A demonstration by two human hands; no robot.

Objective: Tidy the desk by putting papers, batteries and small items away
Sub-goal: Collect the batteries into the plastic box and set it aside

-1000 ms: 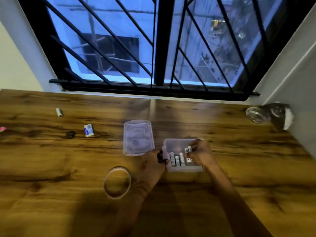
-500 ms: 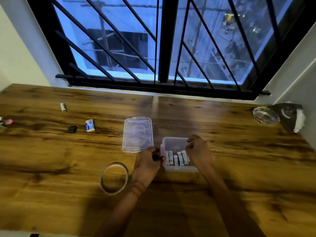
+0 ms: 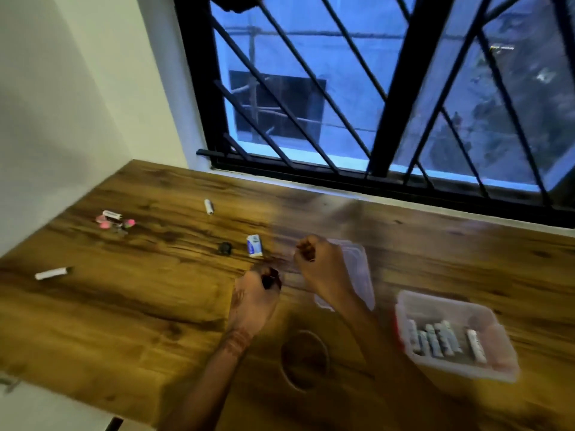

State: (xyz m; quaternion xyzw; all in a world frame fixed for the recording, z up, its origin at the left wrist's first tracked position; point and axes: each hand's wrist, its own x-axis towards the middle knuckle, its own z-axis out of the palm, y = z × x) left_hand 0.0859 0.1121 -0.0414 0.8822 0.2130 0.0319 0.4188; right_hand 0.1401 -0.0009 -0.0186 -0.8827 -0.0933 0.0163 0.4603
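Observation:
A clear plastic box [image 3: 441,301] at the right holds several white batteries [image 3: 435,339]. Its clear lid [image 3: 357,269] lies on the desk to the left of it. My right hand [image 3: 323,270] hovers over the lid's left edge with fingers curled, nothing visible in it. My left hand [image 3: 255,297] is just left of it, low over the wooden desk [image 3: 140,306], fingers also curled with dark fingertips. One loose battery [image 3: 209,206] lies further back. A small white and blue packet [image 3: 255,245] and a small dark item [image 3: 224,247] lie just beyond my hands.
A ring of clear tape [image 3: 305,359] lies near my forearms. Pink small items [image 3: 115,222] sit at the far left by the wall. A white stick-shaped thing [image 3: 51,273] lies near the desk's left edge. A barred window [image 3: 373,119] runs along the back.
The view has swung left. Both hands have left the battery box and moved left, the right one now over the lid. The box now holds one more battery.

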